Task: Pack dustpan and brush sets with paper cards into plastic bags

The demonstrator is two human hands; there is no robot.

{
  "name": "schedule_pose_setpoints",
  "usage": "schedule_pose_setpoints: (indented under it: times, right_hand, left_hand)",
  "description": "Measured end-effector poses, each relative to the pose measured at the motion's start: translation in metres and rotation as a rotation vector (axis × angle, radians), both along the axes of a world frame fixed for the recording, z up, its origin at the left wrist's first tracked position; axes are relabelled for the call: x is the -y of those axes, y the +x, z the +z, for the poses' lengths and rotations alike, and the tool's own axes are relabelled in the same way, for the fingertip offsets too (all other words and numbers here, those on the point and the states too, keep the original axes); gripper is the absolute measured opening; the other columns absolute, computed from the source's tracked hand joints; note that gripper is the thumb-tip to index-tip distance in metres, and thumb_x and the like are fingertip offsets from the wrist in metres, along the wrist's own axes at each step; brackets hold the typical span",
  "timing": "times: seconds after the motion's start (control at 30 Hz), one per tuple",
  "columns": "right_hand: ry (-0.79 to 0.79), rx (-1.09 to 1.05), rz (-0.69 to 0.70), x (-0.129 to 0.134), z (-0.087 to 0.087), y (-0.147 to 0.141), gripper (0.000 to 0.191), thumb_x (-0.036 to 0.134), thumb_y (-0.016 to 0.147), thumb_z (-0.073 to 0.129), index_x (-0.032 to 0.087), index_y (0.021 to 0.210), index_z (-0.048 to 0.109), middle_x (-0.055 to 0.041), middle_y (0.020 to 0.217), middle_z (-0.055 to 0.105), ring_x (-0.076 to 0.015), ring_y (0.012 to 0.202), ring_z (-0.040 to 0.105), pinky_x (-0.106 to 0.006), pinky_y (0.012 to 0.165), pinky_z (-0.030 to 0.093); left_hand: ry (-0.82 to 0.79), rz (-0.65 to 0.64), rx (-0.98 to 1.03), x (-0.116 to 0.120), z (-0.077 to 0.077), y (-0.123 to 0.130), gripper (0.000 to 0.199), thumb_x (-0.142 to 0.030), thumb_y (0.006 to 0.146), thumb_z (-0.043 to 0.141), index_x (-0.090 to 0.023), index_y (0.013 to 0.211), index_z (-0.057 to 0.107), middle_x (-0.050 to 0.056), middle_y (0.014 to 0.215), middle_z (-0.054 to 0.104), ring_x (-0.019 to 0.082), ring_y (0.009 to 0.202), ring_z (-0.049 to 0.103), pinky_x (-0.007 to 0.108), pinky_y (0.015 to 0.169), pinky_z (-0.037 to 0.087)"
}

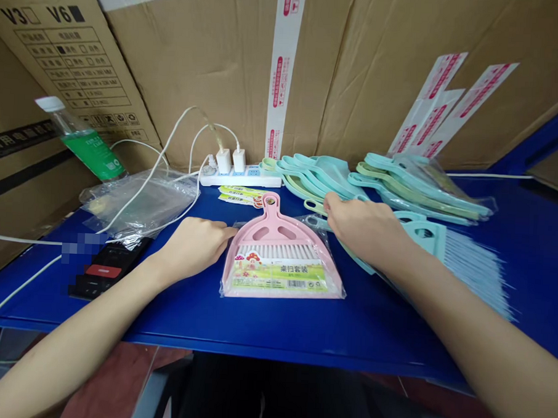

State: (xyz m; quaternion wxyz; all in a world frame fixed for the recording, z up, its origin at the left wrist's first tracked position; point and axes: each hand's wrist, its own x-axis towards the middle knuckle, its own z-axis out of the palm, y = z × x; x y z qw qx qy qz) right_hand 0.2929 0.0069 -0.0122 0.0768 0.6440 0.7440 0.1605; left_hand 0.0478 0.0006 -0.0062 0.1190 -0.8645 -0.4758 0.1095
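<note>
A pink dustpan [271, 226] with a white-bristled brush [277, 251] lies flat in a clear plastic bag, a printed label card across its front. My left hand [196, 248] is at the bag's left edge, fingers closed together there; the thumb is hidden. Over the light blue and green dustpans to the right, my right hand [368, 228] is curled closed. Its fingertips are out of sight, so what it grips does not show. A green handle [315, 205] pokes out just left of it. Right of that wrist lies a light blue brush [475, 267] with pale bristles.
Bagged dustpans [423, 187] are stacked at the back right, near more blue ones [327, 168]. Label cards [240, 195] lie before a power strip [243, 178]. Left are loose plastic bags [141, 197], a phone [112, 269], white cables and a tilted bottle [90, 145]. Cardboard stands behind.
</note>
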Motion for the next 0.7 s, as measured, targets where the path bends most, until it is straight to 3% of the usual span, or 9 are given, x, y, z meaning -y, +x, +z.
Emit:
schedule_pose_setpoints:
  times: [0.23, 0.43, 0.7]
  right_hand:
    - [-0.083, -0.084, 0.015, -0.0040, 0.0035, 0.0016, 0.036, 0.020, 0.097, 0.030, 0.014, 0.112, 0.062, -0.0145, 0.089, 0.072, -0.0260, 0.079, 0.066, -0.029, 0.053, 0.023]
    - [-0.056, -0.169, 0.076, -0.0085, -0.0010, 0.0023, 0.033, 0.028, 0.095, 0.035, 0.018, 0.104, 0.065, -0.0101, 0.083, 0.072, -0.0245, 0.076, 0.064, -0.028, 0.054, 0.026]
    - [-0.088, -0.144, 0.021, -0.0081, 0.0039, -0.0014, 0.033, 0.019, 0.094, 0.034, 0.017, 0.100, 0.067, -0.0110, 0.090, 0.072, -0.0222, 0.073, 0.063, -0.028, 0.052, 0.021]
  left_hand:
    - [0.000, 0.009, -0.004, -0.0002, -0.0012, 0.0000, 0.035, -0.021, 0.093, 0.036, -0.024, 0.105, 0.069, 0.003, 0.086, 0.074, 0.023, 0.076, 0.070, 0.029, 0.053, 0.036]
    - [0.015, 0.002, -0.025, -0.0001, -0.0021, -0.0010, 0.035, -0.022, 0.094, 0.036, -0.024, 0.104, 0.069, 0.004, 0.083, 0.073, 0.023, 0.073, 0.070, 0.029, 0.052, 0.034]
    - [0.040, -0.033, 0.008, -0.0005, -0.0032, -0.0036, 0.036, -0.022, 0.093, 0.036, -0.025, 0.105, 0.070, 0.004, 0.077, 0.072, 0.022, 0.069, 0.069, 0.028, 0.051, 0.034]
